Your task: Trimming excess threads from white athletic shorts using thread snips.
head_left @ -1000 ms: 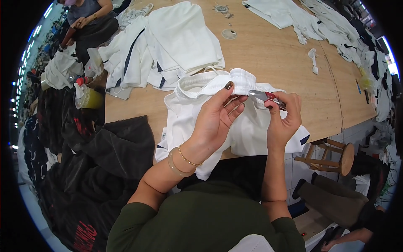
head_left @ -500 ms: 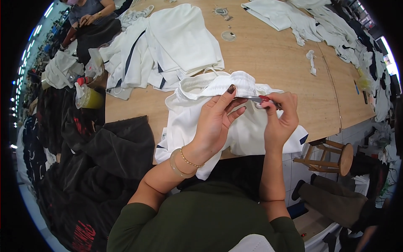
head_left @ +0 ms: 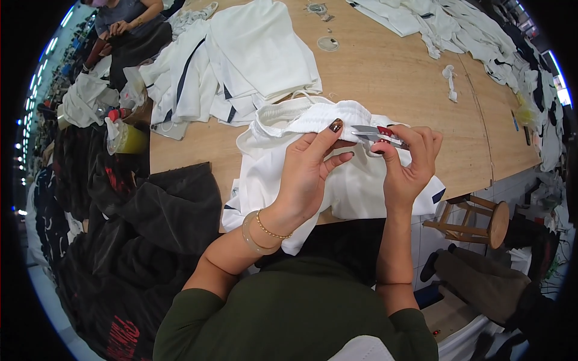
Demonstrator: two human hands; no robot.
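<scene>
A: Looking down, we see our left hand [head_left: 307, 174] pinching the waistband [head_left: 313, 117] of the white shorts [head_left: 355, 186], thumb and fingers closed on the gathered elastic and lifting it off the table [head_left: 385, 72].

B: And our right hand [head_left: 406, 165]?

A: Curled shut around the snips [head_left: 376, 135], red grip tucked in the fingers, steel blades pointing left at the waistband, just beside our left thumb.

B: What has changed over the last second?

A: The snips lay further right before, nearer the shorts' edge, with the red grip showing plainly. Now the blades have come in toward the left thumb and the waistband is bunched higher between the two hands. The hands have closed on each other.

B: What does that mean for the work?

A: We judge the blades are being set at a loose thread or tag on the band; whether they touch cloth we cannot tell, the tips are too small to read.

B: Anything else about?

A: A folded white pile [head_left: 241, 66] lies beyond on the table, more white pieces [head_left: 433, 24] at the far side, dark garments [head_left: 150, 210] heaped to our left, a wooden stool [head_left: 481, 216] to our right, and another person [head_left: 126, 15] sitting at the far left corner.
</scene>
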